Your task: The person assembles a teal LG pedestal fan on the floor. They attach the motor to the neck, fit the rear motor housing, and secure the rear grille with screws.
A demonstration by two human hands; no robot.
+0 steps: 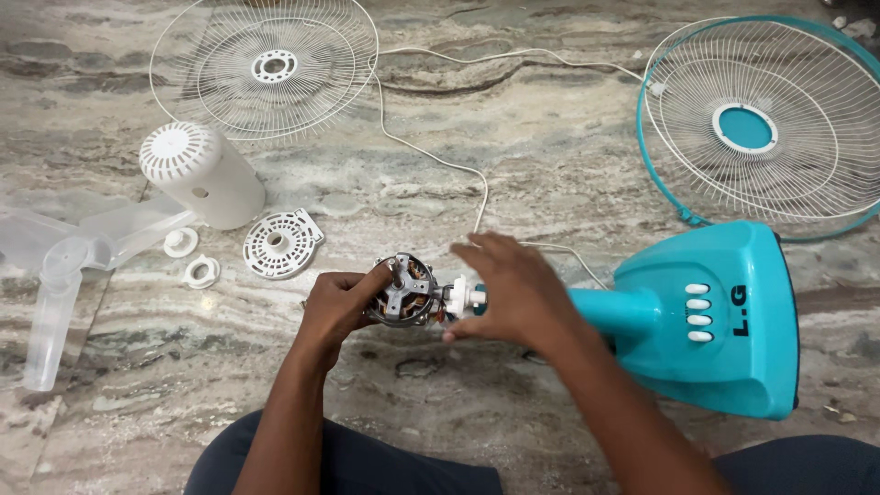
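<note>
On the marble floor, the left hand curls closed around the bare fan motor, likely heavy, rigid and best gripped by its metal frame, while the right hand rests spread-fingered over its teal neck.

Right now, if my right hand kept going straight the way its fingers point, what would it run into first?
The right hand points left over the fan neck, so it would probably first meet the bare fan motor that the left hand grips. Depth is unclear; the fingers may pass just above it.
</note>
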